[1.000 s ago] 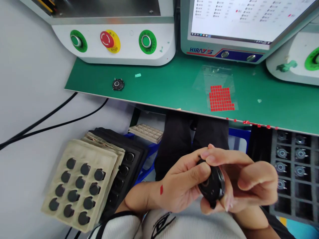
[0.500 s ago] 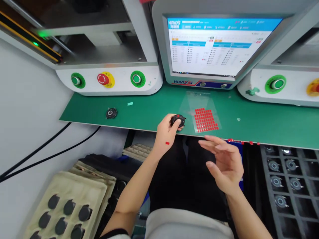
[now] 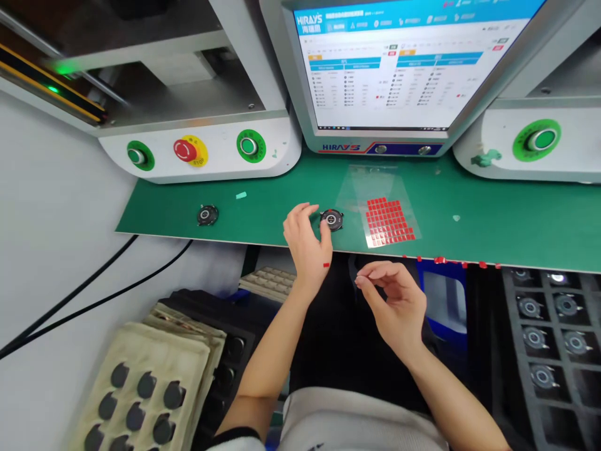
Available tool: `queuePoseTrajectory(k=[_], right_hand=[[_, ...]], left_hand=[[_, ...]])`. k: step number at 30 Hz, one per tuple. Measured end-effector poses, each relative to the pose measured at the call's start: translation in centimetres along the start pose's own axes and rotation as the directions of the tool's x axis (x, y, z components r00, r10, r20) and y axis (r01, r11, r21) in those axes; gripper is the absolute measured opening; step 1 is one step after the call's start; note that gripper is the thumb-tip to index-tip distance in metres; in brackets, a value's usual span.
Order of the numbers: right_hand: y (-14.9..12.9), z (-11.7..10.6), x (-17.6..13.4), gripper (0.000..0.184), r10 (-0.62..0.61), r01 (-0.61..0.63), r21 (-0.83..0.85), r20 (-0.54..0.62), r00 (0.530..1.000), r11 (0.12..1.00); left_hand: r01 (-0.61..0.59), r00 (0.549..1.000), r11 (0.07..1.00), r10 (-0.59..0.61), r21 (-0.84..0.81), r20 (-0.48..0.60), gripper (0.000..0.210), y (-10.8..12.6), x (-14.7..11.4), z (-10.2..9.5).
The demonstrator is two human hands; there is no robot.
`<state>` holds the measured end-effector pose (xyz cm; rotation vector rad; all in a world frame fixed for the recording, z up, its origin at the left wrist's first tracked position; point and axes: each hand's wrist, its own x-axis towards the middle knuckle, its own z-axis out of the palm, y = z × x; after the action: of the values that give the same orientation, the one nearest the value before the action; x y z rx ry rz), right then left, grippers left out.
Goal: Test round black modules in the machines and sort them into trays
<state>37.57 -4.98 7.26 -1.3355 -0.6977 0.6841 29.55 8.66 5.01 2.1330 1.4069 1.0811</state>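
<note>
A round black watch case (image 3: pixel 333 219) with a ringed centre lies on the green bench top. My left hand (image 3: pixel 305 241) is just left of it, fingers apart and the thumb tip at its edge; a small red sticker (image 3: pixel 326 265) clings to that hand near the wrist. My right hand (image 3: pixel 394 297) hovers off the front edge, thumb and fingertips pinched together; what they hold, if anything, is too small to make out. Right of the watch case, a clear sheet (image 3: pixel 354 181) carries rows of small red stickers (image 3: pixel 389 222). Another round watch case (image 3: pixel 207 215) rests farther left.
Red bits (image 3: pixel 440 260) stick along the bench's front edge. Behind stand a monitor (image 3: pixel 394 75) and machines with green buttons (image 3: pixel 248 146) and a red stop button (image 3: pixel 184 150). A black tray (image 3: pixel 558 322) of round parts is at right, beige trays (image 3: pixel 154 351) at lower left.
My left hand has put the watch case down on the bench and spread its fingers. My right hand has moved left, its open fingers coming together in a pinch. The view has shifted slightly.
</note>
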Motion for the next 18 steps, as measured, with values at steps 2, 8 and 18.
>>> queuePoseTrajectory(k=[2, 8, 18], right_hand=[[-0.4, 0.9, -0.4, 0.019, 0.012, -0.012, 0.023, 0.008, 1.000, 1.000], [-2.0, 2.2, -2.2, 0.026, -0.049, 0.036, 0.120, 0.105, 0.993, 0.992], [-3.3, 2.2, -3.1, 0.033, -0.173, 0.172, 0.030, 0.071, 0.982, 0.985]], left_hand=[[-0.125, 0.988, 0.968, 0.101, -0.219, -0.119, 0.040, 0.7, -0.8, -0.8], [-0.292, 0.956, 0.756, 0.211, -0.585, -0.204, 0.028, 2.8, -2.1, -3.1], [-0.403, 0.913, 0.759, 0.368, -0.511, -0.175, 0.021, 3.3, -2.3, -4.9]])
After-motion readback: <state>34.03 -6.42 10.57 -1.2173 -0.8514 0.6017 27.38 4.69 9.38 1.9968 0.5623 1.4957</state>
